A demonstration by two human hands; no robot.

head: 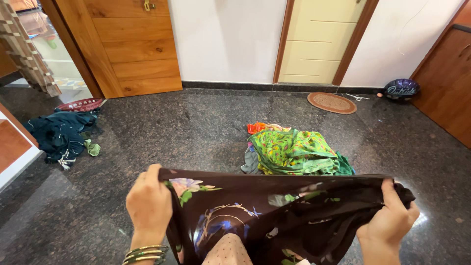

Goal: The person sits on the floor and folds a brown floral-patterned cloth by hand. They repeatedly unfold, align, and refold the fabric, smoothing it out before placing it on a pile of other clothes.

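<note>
Stretching the dark floral garment (274, 216) taut, left hand (148, 203) and right hand (390, 221) each clamped on an edge, probably mid-fold, next calling for bringing edges together.

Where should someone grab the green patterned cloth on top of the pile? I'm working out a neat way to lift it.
Probably at the near left corner of the green patterned cloth, coming from the front. It lies crumpled on top of the clothes pile on the granite floor, and that edge sits raised and free. Both the left hand and right hand now grip the dark floral fabric.
</note>
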